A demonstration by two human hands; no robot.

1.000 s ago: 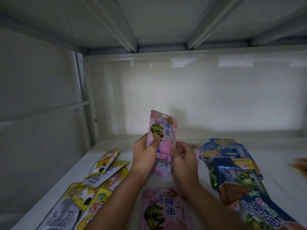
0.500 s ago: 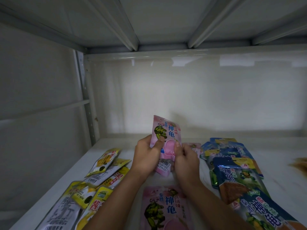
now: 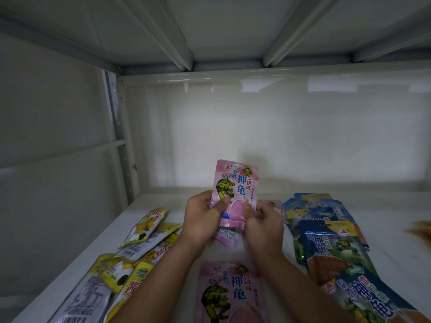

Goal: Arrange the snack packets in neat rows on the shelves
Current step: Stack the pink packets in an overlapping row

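- 2 hands pinch 1 pink packet point(image 3: 234, 190) upright above the shelf point(image 3: 396, 241): left hand point(image 3: 203, 220) thumb on its lower left edge, right hand point(image 3: 263, 223) fingers curled on the lower right.
- Best to keep it square and print-forward, then set it in line behind the flat pink packet point(image 3: 231, 292).
- Glossy, thin, crinkly foil pouches; a second one seems tucked behind.
- Yellow packets point(image 3: 144, 227) left, blue packets point(image 3: 326, 231) right, in loose overlapping piles.

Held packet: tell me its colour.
Pink packet, green turtle figure; head view.
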